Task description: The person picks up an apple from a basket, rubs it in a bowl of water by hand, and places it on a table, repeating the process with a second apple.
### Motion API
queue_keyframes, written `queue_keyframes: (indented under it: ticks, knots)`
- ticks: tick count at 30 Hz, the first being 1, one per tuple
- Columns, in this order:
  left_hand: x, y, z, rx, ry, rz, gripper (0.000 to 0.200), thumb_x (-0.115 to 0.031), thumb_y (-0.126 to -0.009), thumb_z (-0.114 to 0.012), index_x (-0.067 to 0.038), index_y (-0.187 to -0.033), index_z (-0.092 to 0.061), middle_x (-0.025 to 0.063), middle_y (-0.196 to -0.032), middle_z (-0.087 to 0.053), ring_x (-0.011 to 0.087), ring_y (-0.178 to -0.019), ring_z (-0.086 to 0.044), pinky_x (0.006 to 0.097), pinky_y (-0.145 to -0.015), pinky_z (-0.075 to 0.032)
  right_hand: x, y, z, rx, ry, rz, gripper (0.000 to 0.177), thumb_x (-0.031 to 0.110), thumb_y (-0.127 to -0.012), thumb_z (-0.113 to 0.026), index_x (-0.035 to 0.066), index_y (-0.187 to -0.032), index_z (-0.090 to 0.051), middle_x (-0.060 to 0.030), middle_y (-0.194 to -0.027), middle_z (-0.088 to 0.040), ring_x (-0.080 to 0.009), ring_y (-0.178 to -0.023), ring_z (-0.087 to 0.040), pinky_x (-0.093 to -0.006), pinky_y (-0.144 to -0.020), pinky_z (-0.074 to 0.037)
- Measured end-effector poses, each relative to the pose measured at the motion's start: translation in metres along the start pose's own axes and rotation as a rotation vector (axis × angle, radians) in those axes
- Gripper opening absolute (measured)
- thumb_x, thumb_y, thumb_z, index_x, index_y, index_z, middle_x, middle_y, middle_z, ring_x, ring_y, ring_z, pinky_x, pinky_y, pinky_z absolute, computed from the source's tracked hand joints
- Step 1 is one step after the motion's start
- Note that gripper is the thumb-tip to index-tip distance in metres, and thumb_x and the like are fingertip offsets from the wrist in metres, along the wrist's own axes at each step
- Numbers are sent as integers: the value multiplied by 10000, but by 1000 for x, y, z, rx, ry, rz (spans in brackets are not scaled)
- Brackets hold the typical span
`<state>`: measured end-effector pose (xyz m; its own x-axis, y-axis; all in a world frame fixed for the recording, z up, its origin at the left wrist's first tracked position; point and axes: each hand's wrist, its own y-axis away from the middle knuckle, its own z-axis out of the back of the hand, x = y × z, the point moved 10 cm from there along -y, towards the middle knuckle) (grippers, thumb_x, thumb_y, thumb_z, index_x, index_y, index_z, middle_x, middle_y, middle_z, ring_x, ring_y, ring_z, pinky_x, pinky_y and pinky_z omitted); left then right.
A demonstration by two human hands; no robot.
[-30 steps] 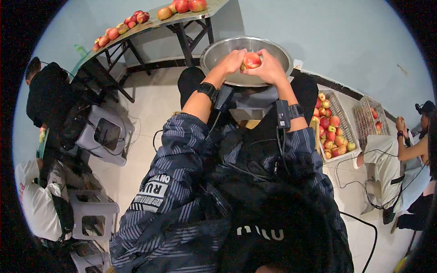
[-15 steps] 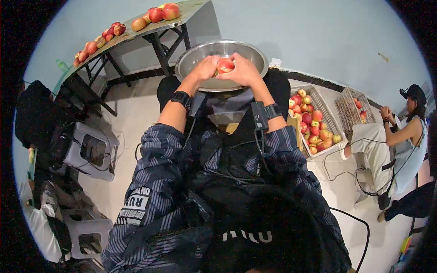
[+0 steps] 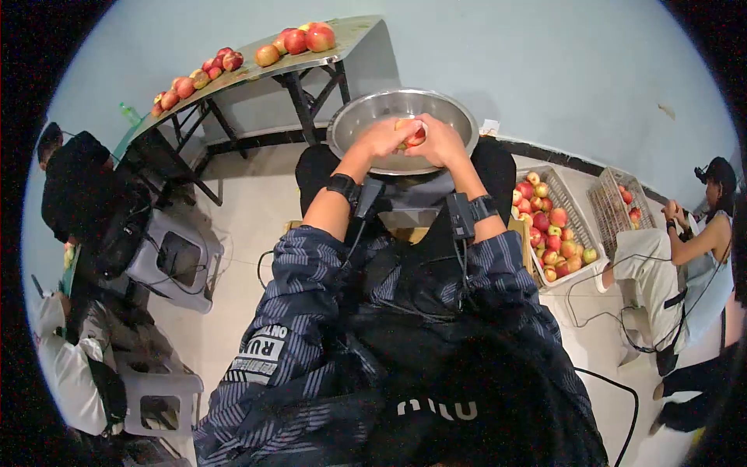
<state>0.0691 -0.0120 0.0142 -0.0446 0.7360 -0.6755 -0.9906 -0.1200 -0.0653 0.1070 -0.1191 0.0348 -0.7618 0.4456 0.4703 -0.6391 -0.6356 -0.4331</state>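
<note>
A red apple (image 3: 415,137) is held between my two hands above a wide metal basin (image 3: 342,122). My left hand (image 3: 380,140) is closed around the apple's left side. From the right, my right hand (image 3: 439,143) grips the same apple, with its fingers and thumb covering much of it. The apple's underside and some of my fingertips are hidden. The basin stands in front of my knees, its rim just beyond and around my hands.
A long table (image 3: 354,39) at the back left carries several apples (image 3: 296,41). To my right stand a crate of apples (image 3: 554,233) and a wire basket (image 3: 622,198). A seated person (image 3: 692,241) is farther right. Grey stools (image 3: 175,257) and other people are left; cables cross the floor.
The view has shifted, so everything sits lower and farther right. My hands have turned the apple and now cover more of it.
</note>
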Motion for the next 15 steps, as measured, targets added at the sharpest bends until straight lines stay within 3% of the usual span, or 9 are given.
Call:
queue_keyframes:
  ticks: [2, 3, 6, 12, 13, 15]
  knots:
    - [4, -11, 7, -115, -72, -134, 603, -579, -962, -397, -60, -1130, -654, 178, -1054, -693, 301, -934, -663, 414, -800, -532, 3, 2, 5, 24, -35, -19, 693, 428, -582, -871, 63, -1101, -592, -173, -1057, -687, -379, -1002, -650, -463, -845, -521]
    - [2, -9, 4, -91, -29, -121, 600, -548, -984, -355, -42, -1098, -657, 208, -1110, -674, 383, -1044, -620, 450, -954, -461, 7, 3, 9, -24, -48, 6, 707, 429, -578, -871, 61, -1115, -594, -178, -1041, -691, -379, -986, -657, -456, -844, -522]
    - [-4, 8, 30, -450, -265, -137, 584, -471, -1012, -290, -32, -1024, -674, 226, -1085, -673, 429, -1058, -606, 491, -937, -470, -1, 3, 2, 54, -38, -61, 740, 444, -575, -871, 47, -1134, -593, -193, -1059, -686, -373, -1005, -655, -446, -859, -516]
    - [16, -10, 26, -321, -352, -52, 615, -405, -1027, -201, -25, -953, -678, 257, -1013, -673, 464, -1006, -612, 555, -938, -452, 7, 0, 1, 71, -5, -21, 767, 434, -628, -854, 21, -1205, -564, -189, -1050, -687, -348, -1002, -656, -422, -878, -499]
    - [15, -11, 27, -360, -299, -130, 662, -508, -1010, -223, -40, -958, -688, 248, -964, -685, 428, -975, -641, 526, -890, -481, 6, -1, 1, 62, -3, -16, 761, 433, -630, -853, 22, -1202, -566, -189, -1041, -690, -344, -1001, -658, -421, -879, -499]
    - [23, -17, 16, -234, -151, -78, 696, -594, -978, -251, -52, -963, -688, 226, -930, -692, 394, -931, -658, 494, -841, -489, 6, 0, 3, 4, 7, 29, 738, 414, -630, -857, 36, -1195, -570, -169, -963, -694, -319, -926, -669, -408, -831, -504]
